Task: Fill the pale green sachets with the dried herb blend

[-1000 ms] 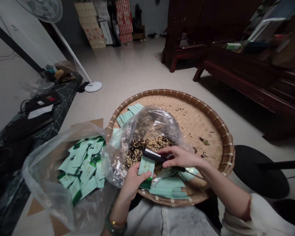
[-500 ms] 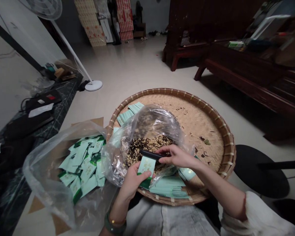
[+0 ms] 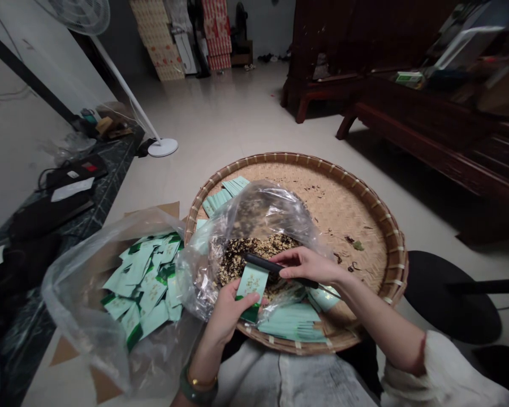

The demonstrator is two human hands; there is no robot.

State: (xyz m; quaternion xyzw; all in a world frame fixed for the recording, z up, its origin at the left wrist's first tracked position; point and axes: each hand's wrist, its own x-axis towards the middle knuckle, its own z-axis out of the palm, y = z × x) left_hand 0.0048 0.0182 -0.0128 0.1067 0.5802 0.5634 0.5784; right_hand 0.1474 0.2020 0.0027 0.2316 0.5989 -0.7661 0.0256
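Observation:
My left hand [image 3: 228, 312] grips a mint-green paper sachet [image 3: 253, 280] with gold print and a dark green lower end, thumb across its front. My right hand [image 3: 306, 264] is closed around a black handheld bag sealer [image 3: 259, 262], whose far end lies across the sachet's top edge. Just behind them, a clear plastic bag [image 3: 275, 198] holds a loose dark and golden dried mix [image 3: 242, 249]. Flat green sachets [image 3: 289, 323] are stacked below my right hand, and another stack [image 3: 216, 200] lies behind the bag. The flat woven bamboo tray [image 3: 343, 198] carries all these.
To the left, a large clear bag [image 3: 74, 299] contains many green sachets [image 3: 146, 282]. A white standing fan [image 3: 163, 147] and a dark marble ledge [image 3: 114, 186] are beyond. Dark wooden furniture [image 3: 407, 135] stands at right, near a black round base [image 3: 445, 297].
The sealer has shifted slightly right and its near end now dips lower, tilted across the sachet's top. The left hand has barely moved with its sachet.

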